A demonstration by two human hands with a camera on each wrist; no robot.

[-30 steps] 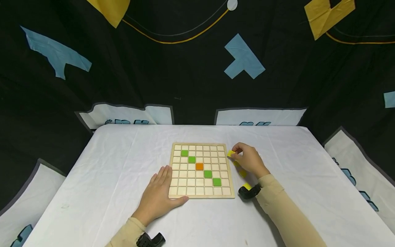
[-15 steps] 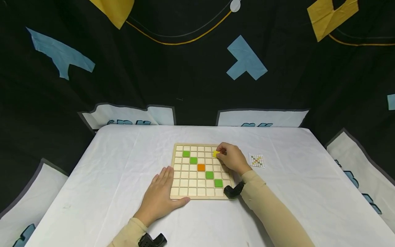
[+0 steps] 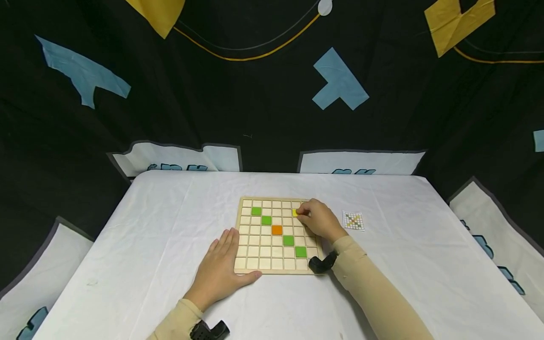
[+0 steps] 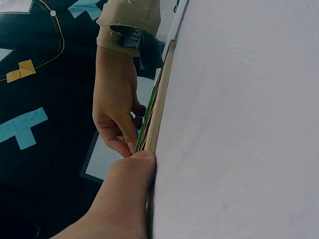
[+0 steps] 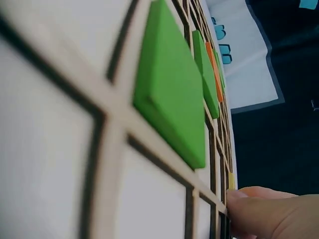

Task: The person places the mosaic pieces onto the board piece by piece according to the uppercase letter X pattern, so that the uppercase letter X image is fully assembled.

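A second ago the small yellow square tile (image 3: 295,212) was off beyond the right edge of the pale wooden grid board (image 3: 272,272). Half a second ago I had it over the grid, and now it is barely moved from there, at the second row from the far edge, second column from the right. I judge that I am in the last part of setting it down: no other yellow shows on the visible part of the board, so this tile seems to bring a new colour beside the orange square tile (image 3: 276,230) at the centre and the four green square tiles (image 3: 288,240) that run diagonally through it. None of those has shifted on the grid.

My right hand (image 3: 316,218) pinches the yellow tile at its right side, thumb nearest me, with the tile's left part showing past my fingertips. In the right wrist view the tile appears as a thin edge just beyond my thumb; I cannot tell whether it lies fully flat in its cell. My left hand (image 3: 218,262) lies with straight fingers along the board's left edge, thumb at the near edge. To the right, apart from the board, lies a small white printed card (image 3: 353,220).
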